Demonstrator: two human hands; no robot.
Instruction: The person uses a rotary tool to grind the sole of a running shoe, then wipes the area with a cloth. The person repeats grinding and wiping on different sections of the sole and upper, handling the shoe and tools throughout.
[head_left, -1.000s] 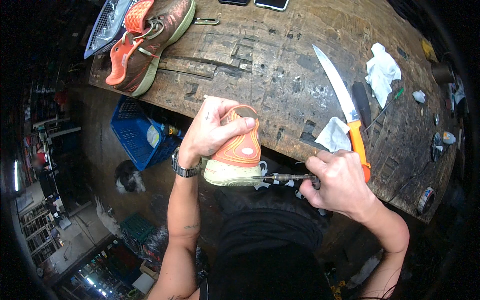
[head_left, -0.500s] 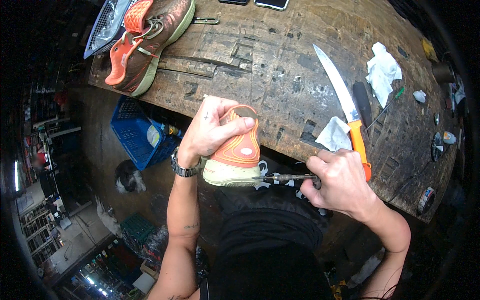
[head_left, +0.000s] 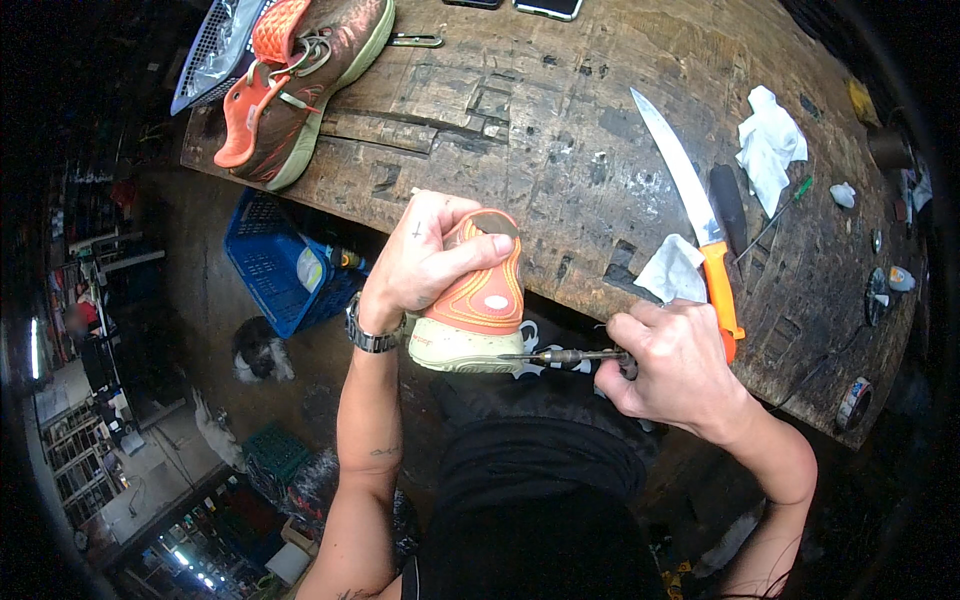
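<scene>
I observe the left hand (head_left: 425,262) gripping the shoe (head_left: 480,290) at frame centre and the right hand (head_left: 672,362) closed around a tool (head_left: 572,355) meeting the sole (head_left: 455,350); I judge sole work under way, finished and remaining portions indeterminable.

Left hand (head_left: 422,265) grips shoe (head_left: 465,340), right hand (head_left: 678,365) holds tool (head_left: 572,356).
</scene>
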